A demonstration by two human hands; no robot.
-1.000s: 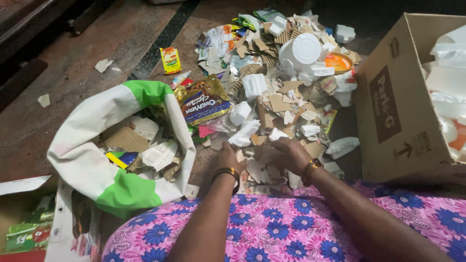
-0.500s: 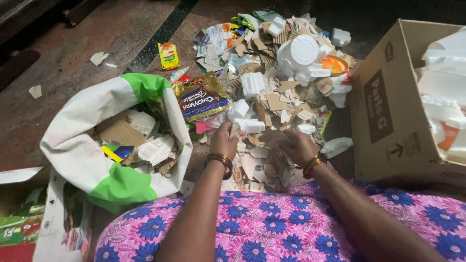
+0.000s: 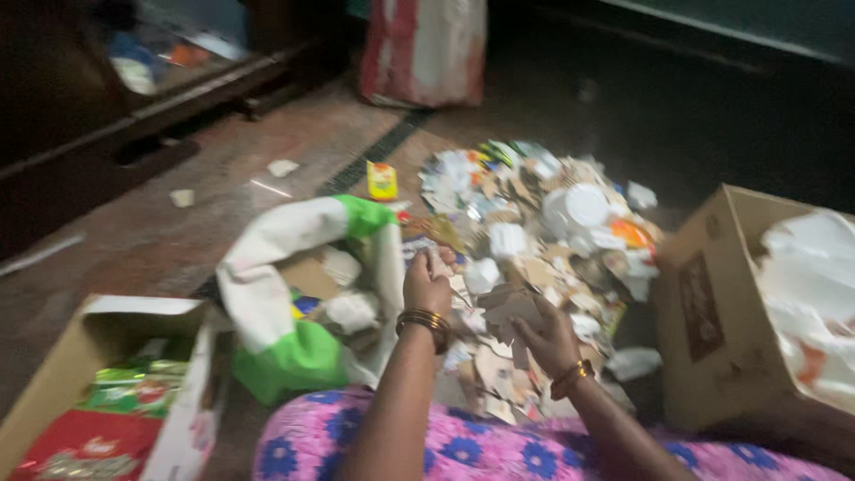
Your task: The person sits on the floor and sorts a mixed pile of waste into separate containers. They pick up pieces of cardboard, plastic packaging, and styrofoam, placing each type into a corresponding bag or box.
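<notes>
My left hand point(image 3: 427, 283) is raised just right of the white and green sack point(image 3: 294, 294), fingers closed on a small pale scrap point(image 3: 438, 260). My right hand point(image 3: 545, 337) is lifted above the scrap heap and grips several torn brown cardboard pieces point(image 3: 509, 307). Both wrists wear gold bangles. The heap of cardboard bits, white foam chunks and wrappers point(image 3: 543, 223) spreads on the floor beyond my hands. The picture is blurred.
A brown cardboard box point(image 3: 712, 312) holding white foam stands at the right. Another open box point(image 3: 107, 383) with red and green packets sits at the lower left. A red and white sack point(image 3: 423, 49) leans at the back. A yellow packet point(image 3: 382, 180) lies on the floor.
The camera has tilted up and back, showing more floor. Both hands have risen off the heap: the left carries a scrap beside the sack, the right lifts cardboard pieces.
</notes>
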